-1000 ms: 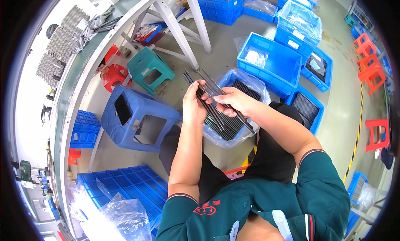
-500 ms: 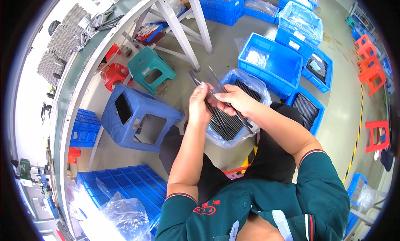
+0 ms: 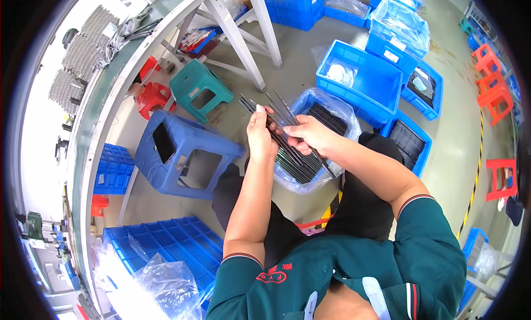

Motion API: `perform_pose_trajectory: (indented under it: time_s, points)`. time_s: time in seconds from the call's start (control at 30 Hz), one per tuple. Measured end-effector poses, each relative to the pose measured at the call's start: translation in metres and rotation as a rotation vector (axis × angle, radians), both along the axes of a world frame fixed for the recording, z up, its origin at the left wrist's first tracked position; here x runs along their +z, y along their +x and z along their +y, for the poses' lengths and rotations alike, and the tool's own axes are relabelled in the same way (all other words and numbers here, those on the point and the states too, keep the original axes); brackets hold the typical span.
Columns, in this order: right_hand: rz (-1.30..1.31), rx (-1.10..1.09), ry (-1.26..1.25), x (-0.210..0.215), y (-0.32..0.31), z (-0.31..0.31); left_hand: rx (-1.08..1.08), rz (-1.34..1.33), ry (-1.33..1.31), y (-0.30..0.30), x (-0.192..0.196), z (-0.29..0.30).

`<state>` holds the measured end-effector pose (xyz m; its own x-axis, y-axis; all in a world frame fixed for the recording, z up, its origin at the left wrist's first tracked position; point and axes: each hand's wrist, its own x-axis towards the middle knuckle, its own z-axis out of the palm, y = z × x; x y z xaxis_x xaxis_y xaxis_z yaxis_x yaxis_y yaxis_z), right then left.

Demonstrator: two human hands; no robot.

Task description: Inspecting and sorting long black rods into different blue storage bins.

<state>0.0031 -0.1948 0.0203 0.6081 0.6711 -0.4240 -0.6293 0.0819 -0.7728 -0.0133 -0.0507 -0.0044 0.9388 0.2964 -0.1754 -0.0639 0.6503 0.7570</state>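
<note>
My left hand point(image 3: 260, 136) and my right hand point(image 3: 306, 135) both grip a bundle of thin dark metal strips point(image 3: 275, 121), fanned out and held over my lap. Its far ends point up and to the left. Just behind the hands stands a blue bin lined with a clear plastic bag point(image 3: 337, 107), with many more dark strips lying in it. My knees in dark trousers are under the bundle.
A blue plastic stool point(image 3: 182, 154) stands left of my knees, with a green stool point(image 3: 198, 90) and a red stool point(image 3: 155, 96) beyond. Blue crates point(image 3: 359, 79) sit at the right, flat blue trays point(image 3: 160, 248) at lower left. White table legs point(image 3: 235, 35) rise ahead.
Both hands have lifted the bundle of strips slightly up and to the left, and the strips have spread into a wider fan.
</note>
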Motion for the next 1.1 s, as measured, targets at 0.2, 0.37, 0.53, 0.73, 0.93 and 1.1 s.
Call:
perform_pose_trajectory:
  time_s: [0.2,0.37,0.53,0.73,0.93,1.1]
  points:
    - [-0.052,-0.040,-0.008,0.008,-0.003,-0.001,-0.005,-0.018,-0.032,0.001,0.009,-0.011]
    - [-0.061,-0.042,-0.023,0.007,-0.005,0.000,0.015,0.002,0.000,0.000,0.007,-0.009]
    - [-0.037,-0.006,0.068,0.011,-0.003,0.002,-0.004,-0.052,-0.107,-0.005,0.018,-0.008]
    - [0.040,0.008,0.138,0.015,-0.006,0.007,0.045,-0.114,-0.079,-0.001,0.021,0.005]
    - [-0.133,-0.012,-0.154,0.009,-0.017,0.015,0.381,0.066,0.067,0.017,0.002,0.024]
    - [-0.184,0.005,-0.043,0.012,-0.016,-0.010,0.400,-0.058,-0.051,0.012,0.034,0.060]
